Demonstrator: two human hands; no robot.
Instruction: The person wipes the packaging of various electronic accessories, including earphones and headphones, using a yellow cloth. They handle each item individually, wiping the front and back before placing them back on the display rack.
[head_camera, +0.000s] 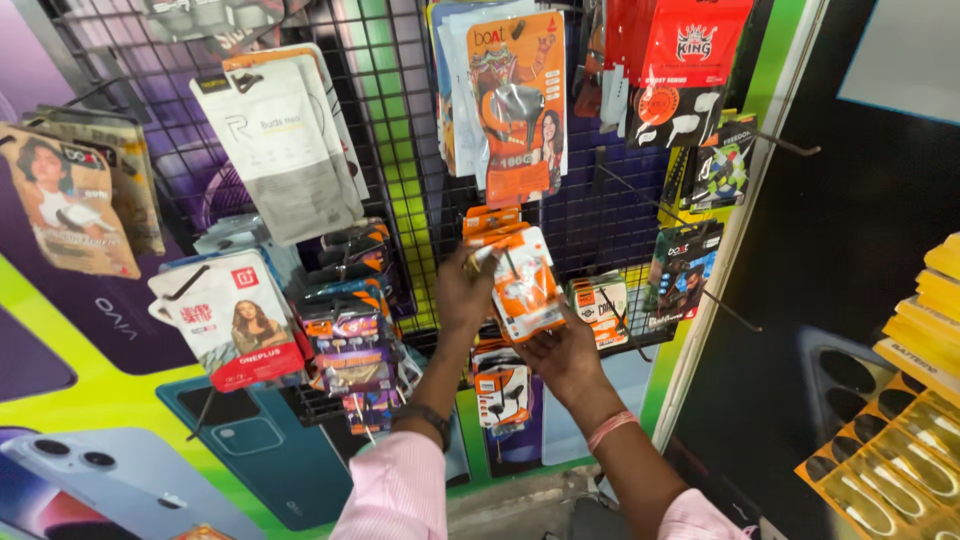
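Together, we grip the orange-and-white earphone packet (525, 285), upright against the wire rack (400, 150): left hand (465, 295) topside, right hand (562, 355) beneath.

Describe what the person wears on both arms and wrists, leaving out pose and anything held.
Both arms have light pink sleeves pushed up toward the elbows. The left wrist carries a dark band, possibly a watch or bracelet. The right wrist carries a pink thread band. Both hands are bare: no gloves, no rings that can be made out.

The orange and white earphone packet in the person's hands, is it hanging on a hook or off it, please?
Cannot tell. Both hands, left and right, grip the earphone packet against the wire rack; fingers hide its top.
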